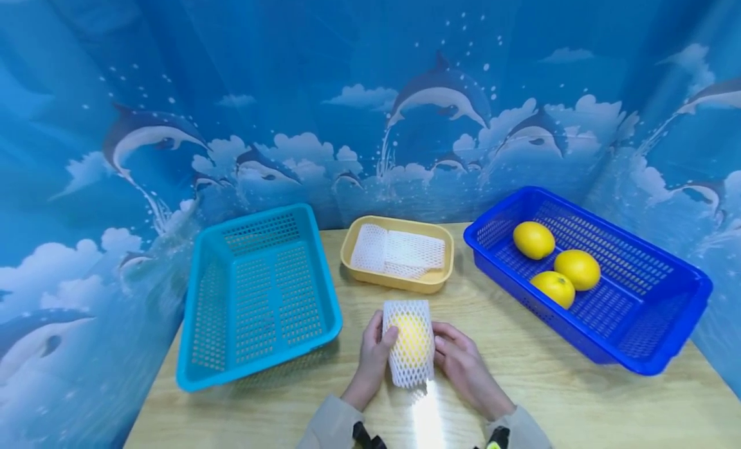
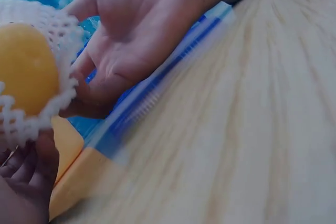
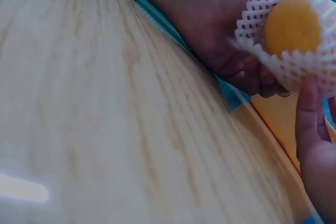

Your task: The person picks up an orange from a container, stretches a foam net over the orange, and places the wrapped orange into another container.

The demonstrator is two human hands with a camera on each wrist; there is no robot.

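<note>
A lemon (image 1: 410, 341) sits inside a white foam net sleeve (image 1: 408, 379) just above the table. My left hand (image 1: 375, 349) holds the sleeve from the left, thumb across its front and fingers behind. On the other side, my right hand (image 1: 461, 359) touches the sleeve with its fingertips; its palm (image 2: 136, 35) faces the sleeve in the left wrist view. The right wrist view shows the lemon (image 3: 292, 25) through the wide mouth of the sleeve, with a straight finger (image 3: 308, 111) of the right hand against the mesh.
Flat foam net sleeves (image 1: 399, 248) lie in a small yellow tray (image 1: 399, 281) at the back. To the left stands a teal basket (image 1: 255, 365). A blue basket (image 1: 628, 330) on the right holds 3 lemons (image 1: 577, 269). A dolphin-print curtain (image 1: 359, 114) hangs behind the table (image 1: 521, 384).
</note>
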